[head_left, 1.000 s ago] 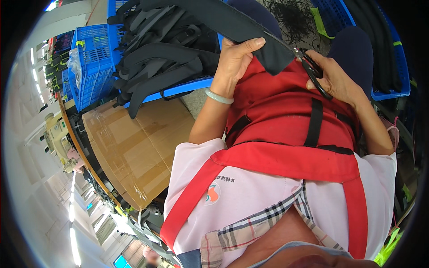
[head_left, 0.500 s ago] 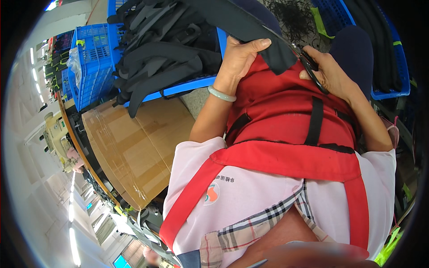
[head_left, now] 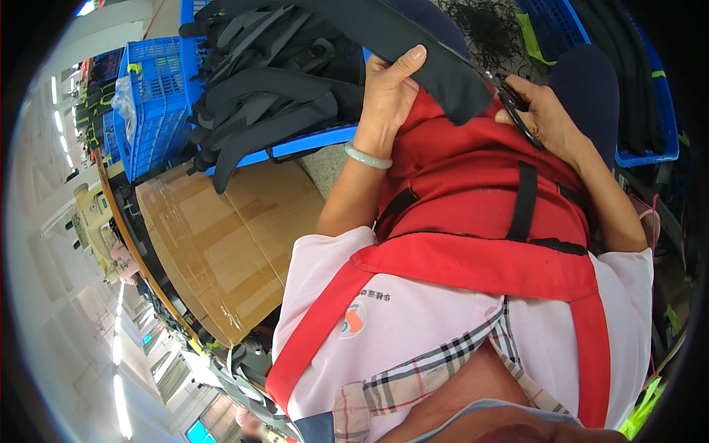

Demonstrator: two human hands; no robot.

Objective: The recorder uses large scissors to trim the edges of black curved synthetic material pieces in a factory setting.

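A long black fabric strip runs from the top of the view down over my lap, its rounded end lying against the red apron. My left hand is closed on the strip's near edge, thumb on top, with a pale bangle at the wrist. In my right hand is a pair of black-handled scissors, gripped by the handles. The metal by their pivot touches or nearly touches the strip's right edge; the blades are mostly hidden.
At the left, a blue crate is heaped with similar black strips. Another blue crate with black strips stands right. Thin black scraps lie on the floor ahead. A cardboard box and stacked blue crate are left.
My left thumb has moved up and left along the strip. The strip's end lies flatter and wider, and less of the scissors' blades shows at its edge. My right hand has barely moved.
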